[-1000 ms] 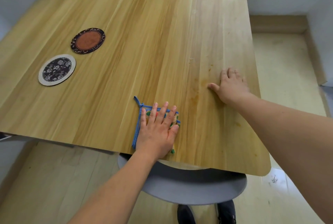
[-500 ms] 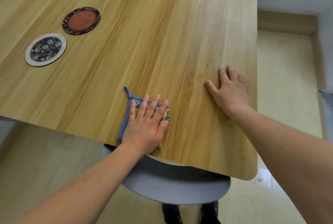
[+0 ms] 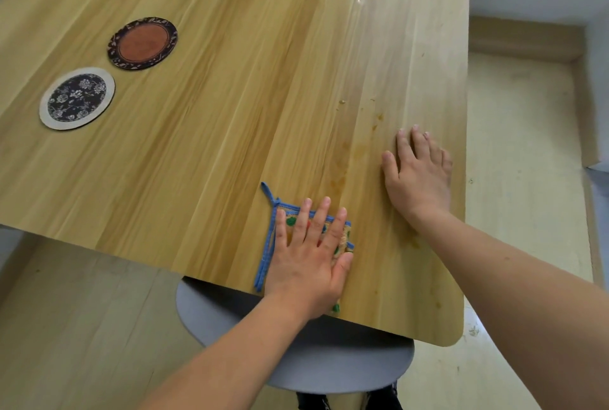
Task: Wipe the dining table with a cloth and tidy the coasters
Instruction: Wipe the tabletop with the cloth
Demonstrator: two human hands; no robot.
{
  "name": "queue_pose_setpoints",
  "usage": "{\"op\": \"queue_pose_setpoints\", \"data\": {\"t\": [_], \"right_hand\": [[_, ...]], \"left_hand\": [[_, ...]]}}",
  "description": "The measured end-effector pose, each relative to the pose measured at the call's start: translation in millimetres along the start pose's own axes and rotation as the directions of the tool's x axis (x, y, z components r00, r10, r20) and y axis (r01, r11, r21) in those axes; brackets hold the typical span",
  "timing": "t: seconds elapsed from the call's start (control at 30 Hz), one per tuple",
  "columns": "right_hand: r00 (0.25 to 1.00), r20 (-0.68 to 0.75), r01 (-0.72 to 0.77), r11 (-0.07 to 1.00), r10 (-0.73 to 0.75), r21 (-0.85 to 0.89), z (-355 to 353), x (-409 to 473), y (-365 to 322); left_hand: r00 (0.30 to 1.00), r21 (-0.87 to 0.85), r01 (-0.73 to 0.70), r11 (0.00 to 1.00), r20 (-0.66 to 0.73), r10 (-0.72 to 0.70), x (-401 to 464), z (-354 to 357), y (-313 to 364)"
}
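Far left of my left hand [image 3: 308, 256] I see two coasters [image 3: 77, 98] side by side on the bench [image 3: 230, 96]. That hand lies flat, fingers straight, pressing the cloth [image 3: 272, 238] under it. Just right, my right hand [image 3: 418, 172] rests flat, fingers straight, on the stained wood.

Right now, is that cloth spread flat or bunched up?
Flat: the cloth lies on the table under the left hand, its straight fingers pressing it.

left hand [image 3: 308, 259], flat on the cloth [image 3: 290, 221], now sits with it nearer the table's [image 3: 230, 113] near edge and nearer the stains [image 3: 342, 178] than a second ago; right hand [image 3: 418, 175] now lies closer to it.
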State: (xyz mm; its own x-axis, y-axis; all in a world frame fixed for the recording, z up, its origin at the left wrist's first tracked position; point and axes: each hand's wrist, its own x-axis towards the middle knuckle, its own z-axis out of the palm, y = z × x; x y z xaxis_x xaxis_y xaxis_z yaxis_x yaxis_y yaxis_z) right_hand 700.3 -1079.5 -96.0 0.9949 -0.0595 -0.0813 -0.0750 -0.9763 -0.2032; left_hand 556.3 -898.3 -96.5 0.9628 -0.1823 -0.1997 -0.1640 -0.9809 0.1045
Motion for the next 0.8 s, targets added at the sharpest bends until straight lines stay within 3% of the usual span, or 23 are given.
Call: {"op": "queue_pose_setpoints", "data": {"t": [0.4,0.57,0.8], "right_hand": [[1.0,-0.013,0.028,0.999,-0.028,-0.021,-11,12,1],[0.997,-0.069,0.037,0.994,-0.03,0.1,-28,46,3],[0.994,-0.025,0.112,0.98,-0.11,0.164,-35,91,2]], "left_hand": [[0.998,0.018,0.018,1.0,0.062,-0.019,50,-20,4],[0.998,0.052,0.013,0.999,0.057,-0.016,83,-26,3],[0.998,0.054,0.033,0.998,0.053,-0.036,129,-36,3]]}}
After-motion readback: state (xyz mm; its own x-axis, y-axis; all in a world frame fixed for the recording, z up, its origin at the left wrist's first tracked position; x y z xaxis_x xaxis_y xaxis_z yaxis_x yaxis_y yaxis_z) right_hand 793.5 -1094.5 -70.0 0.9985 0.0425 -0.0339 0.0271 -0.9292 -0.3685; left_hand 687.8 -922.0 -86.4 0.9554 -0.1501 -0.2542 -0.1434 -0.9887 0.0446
